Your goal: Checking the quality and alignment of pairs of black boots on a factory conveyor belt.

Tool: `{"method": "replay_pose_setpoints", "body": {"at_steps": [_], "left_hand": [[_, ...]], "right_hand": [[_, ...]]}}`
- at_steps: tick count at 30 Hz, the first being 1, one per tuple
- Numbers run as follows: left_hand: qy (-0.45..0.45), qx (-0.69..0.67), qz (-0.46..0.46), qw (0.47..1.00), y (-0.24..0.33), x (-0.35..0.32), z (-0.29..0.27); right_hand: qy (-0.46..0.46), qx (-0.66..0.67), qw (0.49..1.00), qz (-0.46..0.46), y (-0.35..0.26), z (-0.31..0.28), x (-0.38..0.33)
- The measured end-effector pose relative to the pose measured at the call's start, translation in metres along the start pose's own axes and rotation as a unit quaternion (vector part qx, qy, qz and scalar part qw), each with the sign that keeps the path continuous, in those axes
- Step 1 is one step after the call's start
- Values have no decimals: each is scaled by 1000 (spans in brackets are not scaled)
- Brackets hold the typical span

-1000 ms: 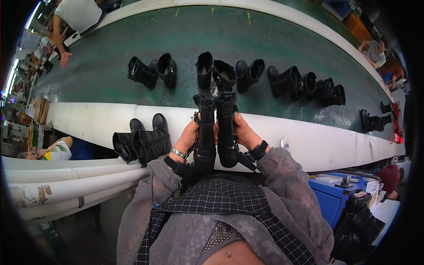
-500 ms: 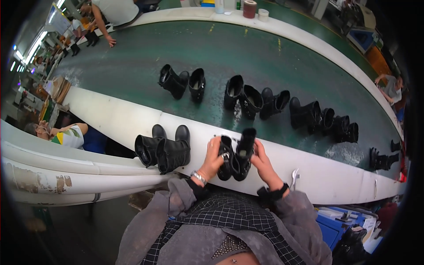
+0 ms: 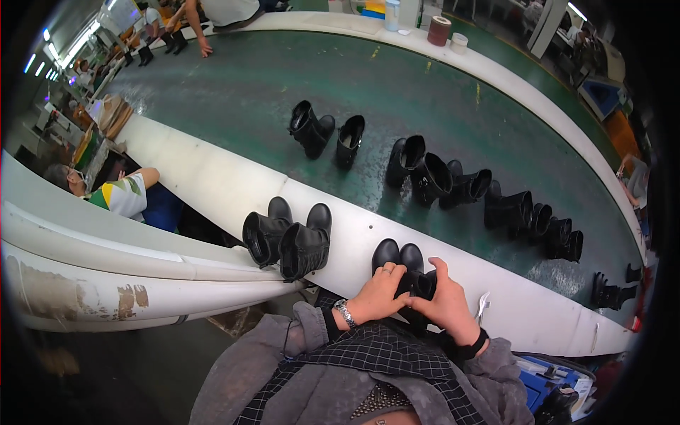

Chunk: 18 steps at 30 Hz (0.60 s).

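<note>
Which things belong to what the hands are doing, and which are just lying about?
In use:
Pair of black boots
Left hand and right hand, on them

Seemingly lying about:
Silver wrench, white ledge
Dark red roll and white roll, far ledge

Near boots [image 3: 386,255] on ledge [image 3: 528,297], second pair [image 3: 309,249] to their left, boot row [image 3: 465,187] on belt [image 3: 269,74] beyond

we wear a grey top [image 3: 322,389] with loose sleeves [image 3: 248,350], and around the waist a black cloth [image 3: 358,356] crossed by thin white lines in squares. our left hand [image 3: 379,297] has a ring [image 3: 387,270], a silver metal wristband [image 3: 344,312] and a black cuff [image 3: 330,322]; our right [image 3: 448,304], a black wristband [image 3: 473,346]. a studded panel [image 3: 382,399] shows below.
</note>
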State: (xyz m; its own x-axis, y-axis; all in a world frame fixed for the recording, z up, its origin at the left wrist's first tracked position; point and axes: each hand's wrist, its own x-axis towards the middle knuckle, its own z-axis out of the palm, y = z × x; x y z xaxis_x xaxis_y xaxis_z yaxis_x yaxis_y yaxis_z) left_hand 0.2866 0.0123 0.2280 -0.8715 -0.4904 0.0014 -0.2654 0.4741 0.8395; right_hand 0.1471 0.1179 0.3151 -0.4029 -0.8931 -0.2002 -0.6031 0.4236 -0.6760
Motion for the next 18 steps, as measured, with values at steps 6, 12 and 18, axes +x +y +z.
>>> {"method": "replay_pose_setpoints", "body": {"at_steps": [6, 12, 18], "left_hand": [[15, -200, -89, 976, -24, -1, -30], [66, -153, -175, 970, -80, -33, -50], [-58, -188, -224, 955, -105, -47, -37]], "right_hand": [[-100, 53, 993, 14, -15, -30, 57], [-140, -48, 939, -309, -120, -46, 142], [37, 110, 896, -429, -213, -18, 254]]}}
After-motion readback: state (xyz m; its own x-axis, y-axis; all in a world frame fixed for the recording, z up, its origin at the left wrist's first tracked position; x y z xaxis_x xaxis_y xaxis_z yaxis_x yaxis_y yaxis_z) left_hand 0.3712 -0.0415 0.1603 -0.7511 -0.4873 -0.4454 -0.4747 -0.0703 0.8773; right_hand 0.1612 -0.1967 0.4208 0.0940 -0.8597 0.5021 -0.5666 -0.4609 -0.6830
